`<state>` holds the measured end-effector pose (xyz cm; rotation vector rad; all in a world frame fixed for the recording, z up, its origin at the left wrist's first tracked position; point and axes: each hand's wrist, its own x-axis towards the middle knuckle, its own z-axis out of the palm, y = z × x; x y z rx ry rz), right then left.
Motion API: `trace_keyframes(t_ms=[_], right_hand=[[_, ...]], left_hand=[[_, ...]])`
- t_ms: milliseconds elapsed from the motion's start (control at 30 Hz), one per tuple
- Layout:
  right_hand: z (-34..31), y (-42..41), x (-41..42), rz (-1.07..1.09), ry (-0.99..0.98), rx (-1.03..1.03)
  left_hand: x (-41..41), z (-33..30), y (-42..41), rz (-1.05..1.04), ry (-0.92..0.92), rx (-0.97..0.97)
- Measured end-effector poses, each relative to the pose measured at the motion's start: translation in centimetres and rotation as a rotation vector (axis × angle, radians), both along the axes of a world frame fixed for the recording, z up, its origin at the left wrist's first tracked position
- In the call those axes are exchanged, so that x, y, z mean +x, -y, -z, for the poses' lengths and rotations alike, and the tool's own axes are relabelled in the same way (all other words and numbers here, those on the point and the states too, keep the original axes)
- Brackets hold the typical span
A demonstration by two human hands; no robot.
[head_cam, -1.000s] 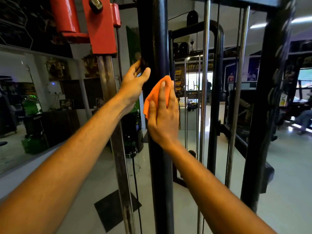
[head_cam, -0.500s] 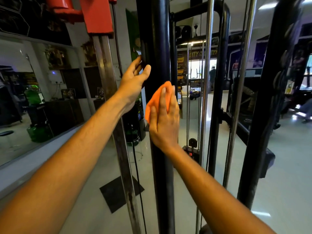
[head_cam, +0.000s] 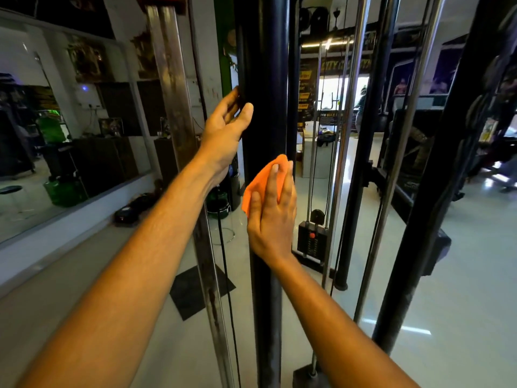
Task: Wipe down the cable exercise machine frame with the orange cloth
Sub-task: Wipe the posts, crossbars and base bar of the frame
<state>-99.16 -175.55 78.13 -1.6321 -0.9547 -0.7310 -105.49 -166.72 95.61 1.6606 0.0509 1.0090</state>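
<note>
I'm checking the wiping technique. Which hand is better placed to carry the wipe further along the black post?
The right hand: its flat fingers already press the orange cloth against the black post. The left hand only rests on the post's edge higher up, with no cloth.

Partly legible "CITY" in yellow on dark banner (head_cam: 340, 64) above far doorway, "GYM RULE" on black-and-yellow wall poster (head_cam: 306, 92) beneath, remaining lettering blurred.
</note>
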Motion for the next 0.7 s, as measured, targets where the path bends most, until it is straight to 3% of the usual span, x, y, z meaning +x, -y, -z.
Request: trace_keyframes(t_ms=[200, 400, 467, 700], right_hand=[[-5.8, -1.0, 0.8, 0.043, 0.041, 0.07], [5.6, 0.0, -0.1, 0.081, 0.027, -0.077], [6.6, 0.1, 0.2, 0.093, 0.049, -0.098], [-3.4, -1.3, 1.1, 0.081, 0.087, 0.028]], left_hand=[[-0.2, 1.1, 0.2, 0.005, -0.003, -0.031], [-0.4, 2.8, 0.1, 0.045, -0.016, -0.01], [-0.6, 2.9, 0.0, 0.054, -0.038, -0.012], [-0.9, 2.6, -0.9, 0.106, -0.079, -0.041]])
